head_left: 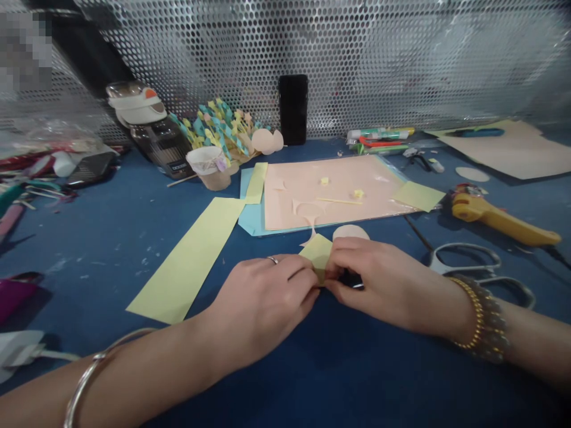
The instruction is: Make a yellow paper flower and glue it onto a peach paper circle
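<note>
Between my two hands is a small piece of yellow paper (317, 255), its near edge pinched by the fingers of both. My left hand (265, 300) grips the left side, its fingers curled. My right hand (383, 276) pinches the right side between thumb and fingers. The fingers hide much of the near edge, so I cannot tell how it is folded. A round pale paper piece (351, 232) lies just behind my right hand. To the left of my left hand lies a long yellow paper strip (191, 258). Grey-handled scissors (466, 257) lie beside my right wrist.
Pink sheets (285, 208) over blue paper carry scraps and two small yellow folded pieces. A phone (293, 110) leans on the perforated metal panel. At back left stand a bottle (156, 139) and a paper cup (209, 169) near paper-star stems. A yellow glue gun (504, 220) lies right.
</note>
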`<state>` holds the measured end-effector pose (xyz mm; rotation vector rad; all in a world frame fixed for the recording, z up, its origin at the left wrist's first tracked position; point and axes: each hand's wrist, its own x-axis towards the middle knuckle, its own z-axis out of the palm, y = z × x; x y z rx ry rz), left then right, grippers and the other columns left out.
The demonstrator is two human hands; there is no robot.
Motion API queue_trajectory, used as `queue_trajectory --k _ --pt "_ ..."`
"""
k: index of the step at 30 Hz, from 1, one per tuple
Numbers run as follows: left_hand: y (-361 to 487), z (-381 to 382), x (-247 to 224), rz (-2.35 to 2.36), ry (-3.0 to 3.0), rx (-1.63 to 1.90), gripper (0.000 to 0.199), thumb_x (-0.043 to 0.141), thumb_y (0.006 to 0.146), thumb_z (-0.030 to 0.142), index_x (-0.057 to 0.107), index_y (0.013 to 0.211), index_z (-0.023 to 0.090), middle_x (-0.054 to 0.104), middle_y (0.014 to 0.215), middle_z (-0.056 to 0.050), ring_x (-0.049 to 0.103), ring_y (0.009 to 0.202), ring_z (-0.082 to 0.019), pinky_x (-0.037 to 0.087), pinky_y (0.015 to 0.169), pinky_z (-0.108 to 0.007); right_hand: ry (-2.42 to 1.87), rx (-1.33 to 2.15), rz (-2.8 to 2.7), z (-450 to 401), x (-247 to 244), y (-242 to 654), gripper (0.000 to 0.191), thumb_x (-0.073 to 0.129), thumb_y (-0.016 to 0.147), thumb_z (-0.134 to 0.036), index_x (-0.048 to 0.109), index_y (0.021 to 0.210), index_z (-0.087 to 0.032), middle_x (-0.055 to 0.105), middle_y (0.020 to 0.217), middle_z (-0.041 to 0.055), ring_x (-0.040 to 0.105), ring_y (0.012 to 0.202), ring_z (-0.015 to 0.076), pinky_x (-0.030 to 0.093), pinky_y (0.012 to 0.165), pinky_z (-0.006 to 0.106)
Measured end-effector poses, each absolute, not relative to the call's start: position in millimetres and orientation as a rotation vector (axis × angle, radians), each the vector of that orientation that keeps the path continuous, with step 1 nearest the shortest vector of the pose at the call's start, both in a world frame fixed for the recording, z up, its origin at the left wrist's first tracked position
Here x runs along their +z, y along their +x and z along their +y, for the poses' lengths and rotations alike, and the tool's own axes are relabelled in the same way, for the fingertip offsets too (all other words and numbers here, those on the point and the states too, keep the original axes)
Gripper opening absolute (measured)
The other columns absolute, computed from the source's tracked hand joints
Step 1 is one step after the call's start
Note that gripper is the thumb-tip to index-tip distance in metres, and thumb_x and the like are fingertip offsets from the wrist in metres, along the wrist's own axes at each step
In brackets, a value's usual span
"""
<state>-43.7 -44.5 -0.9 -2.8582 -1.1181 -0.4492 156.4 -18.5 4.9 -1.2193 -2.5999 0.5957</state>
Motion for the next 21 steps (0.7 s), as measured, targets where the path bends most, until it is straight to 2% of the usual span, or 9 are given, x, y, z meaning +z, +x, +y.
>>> queue_trajectory --k 7,12,15,21 --pt "-38.2 -43.4 3.0 -1.296 -2.860 -0.321 0.024 0.041 0.093 0.025 0.063 0.089 0.017 0.065 0.089 -0.005 0.062 0.084 -0.019 0.052 0.067 -0.031 -1.260 0.613 -2.551 -17.5 4.6 154.0 0.005 0.057 0.075 -0.018 0.057 0.070 -0.020 0.055 0.075 -0.0034 0.050 0.067 0.0118 0.037 0.060 0.025" --pt "-37.9 -40.5 6.1 -1.376 -2.949 -0.296 0.022 0.041 0.093 0.025 0.062 0.091 0.018 0.062 0.096 -0.003 0.059 0.089 -0.020 0.050 0.075 -0.037 -1.100 0.605 -2.612 -16.7 4.5 160.5 0.006 0.055 0.079 -0.017 0.060 0.079 -0.021 0.056 0.084 -0.0017 0.052 0.077 0.0139 0.040 0.068 0.028" --pt "-38.5 -39.4 6.2 -1.400 -2.983 -0.295 0.021 0.042 0.093 0.024 0.062 0.092 0.019 0.061 0.097 -0.002 0.058 0.090 -0.020 0.049 0.078 -0.039 -0.954 0.506 -2.653 -17.4 5.2 161.7 0.009 0.053 0.083 -0.016 0.061 0.084 -0.020 0.056 0.088 0.0004 0.052 0.081 0.0150 0.041 0.072 0.028" --pt "-38.4 -38.8 4.1 -1.394 -2.973 -0.292 0.021 0.041 0.093 0.024 0.061 0.091 0.018 0.061 0.099 -0.003 0.058 0.092 -0.022 0.049 0.078 -0.040 -0.829 0.205 -2.736 -20.5 4.4 159.0 0.014 0.049 0.087 -0.019 0.059 0.077 -0.016 0.054 0.080 0.0029 0.048 0.074 0.0164 0.040 0.069 0.031"
